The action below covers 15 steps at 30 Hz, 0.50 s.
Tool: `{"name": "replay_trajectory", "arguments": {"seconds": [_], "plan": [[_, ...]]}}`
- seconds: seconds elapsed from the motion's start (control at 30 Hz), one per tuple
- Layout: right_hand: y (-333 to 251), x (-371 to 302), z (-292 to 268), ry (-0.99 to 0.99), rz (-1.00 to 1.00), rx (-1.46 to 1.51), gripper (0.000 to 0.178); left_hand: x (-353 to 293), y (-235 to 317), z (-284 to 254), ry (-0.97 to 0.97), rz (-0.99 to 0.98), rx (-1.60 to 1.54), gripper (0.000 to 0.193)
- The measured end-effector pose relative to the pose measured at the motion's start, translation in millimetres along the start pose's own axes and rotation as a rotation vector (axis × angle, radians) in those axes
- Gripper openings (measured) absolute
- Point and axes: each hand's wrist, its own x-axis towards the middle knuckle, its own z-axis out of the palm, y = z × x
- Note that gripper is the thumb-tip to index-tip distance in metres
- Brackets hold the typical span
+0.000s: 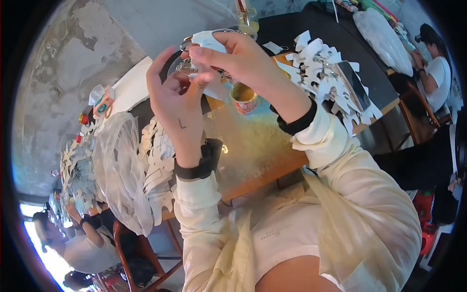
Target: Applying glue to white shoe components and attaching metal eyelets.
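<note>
A small white cut piece (206, 38) is pinched between the thumb and fingers of my right hand (238, 54), raised above the table. A metal ring (186, 44) shows at the left end of that piece. Just below and to the left is my left hand (177, 109), its index finger stretched up and its thumb apart from the curled fingers; I see nothing clearly gripped in it. Behind both hands lies a clear container (171, 65) with metal rings, mostly hidden. An opened tin (244, 100) with yellowish contents stands below my right hand.
White cut pieces (316, 68) with metal fittings spread at the right, a phone (353, 85) on them. More white pieces (158, 165) and a clear plastic bag (116, 165) lie left. A jar (249, 22) stands behind. Co-workers sit left (87, 248) and right (435, 73).
</note>
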Motion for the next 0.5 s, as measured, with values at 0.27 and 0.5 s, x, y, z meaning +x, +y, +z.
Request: {"name": "replay_trajectory", "arguments": {"seconds": [0.27, 0.5], "plan": [[-24, -70, -136, -0.020, 0.021, -0.406, 0.037, -96, 3, 19, -0.109, 0.043, -0.212, 0.065], [42, -125, -267, 0.051, 0.584, -0.810, 0.038, -151, -22, -28, -0.107, -0.058, 0.279, 0.013]]}}
